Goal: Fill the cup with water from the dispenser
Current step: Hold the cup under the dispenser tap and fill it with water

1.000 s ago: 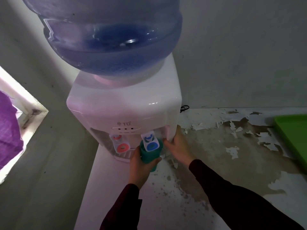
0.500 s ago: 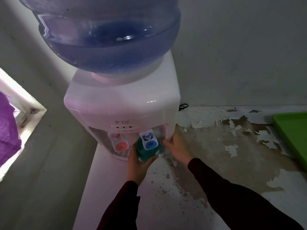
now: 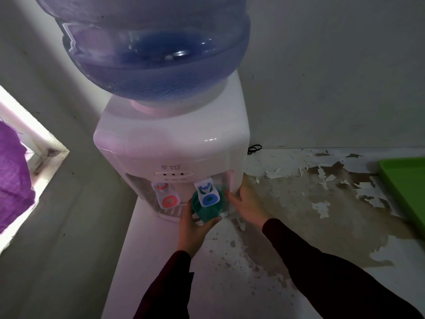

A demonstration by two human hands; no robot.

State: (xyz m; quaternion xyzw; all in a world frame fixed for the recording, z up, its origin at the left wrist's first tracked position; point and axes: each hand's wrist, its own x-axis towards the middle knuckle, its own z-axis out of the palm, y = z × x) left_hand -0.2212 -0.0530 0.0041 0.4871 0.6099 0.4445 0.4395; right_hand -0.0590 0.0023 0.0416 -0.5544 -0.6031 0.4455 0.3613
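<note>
A white plastic dispenser (image 3: 174, 143) stands at the far left of the bench (image 3: 287, 226), a big translucent blue bottle (image 3: 151, 49) upended on its top with the pink neck collar set into it. The bench surface is worn: its white coat has peeled in flakes, baring mottled brown patches to the right of the dispenser. A flat green tray (image 3: 407, 189) lies at the right edge, well apart, and a thin black cord (image 3: 254, 148) loops behind the dispenser at the wall. To the left, beyond the bench edge, purple cloth (image 3: 13, 178) hangs by a bright window ledge. In the dispenser's recess two white tap levers slope down and toward the viewer: the red tap (image 3: 165, 195) on the left, the blue tap (image 3: 207, 192) on the right. The blue tap overlaps the mouth of the cup (image 3: 207, 209) and hides most of its opening. The cup is teal, round and smooth-walled; its long axis tilts, mouth up and away under the blue tap, base toward the viewer. The left hand (image 3: 195, 229) wraps it from below, fingers clasped round its lower wall. The right hand (image 3: 247, 203) lies open and flat against the dispenser's near right corner, grasping nothing. Both sleeves are dark.
</note>
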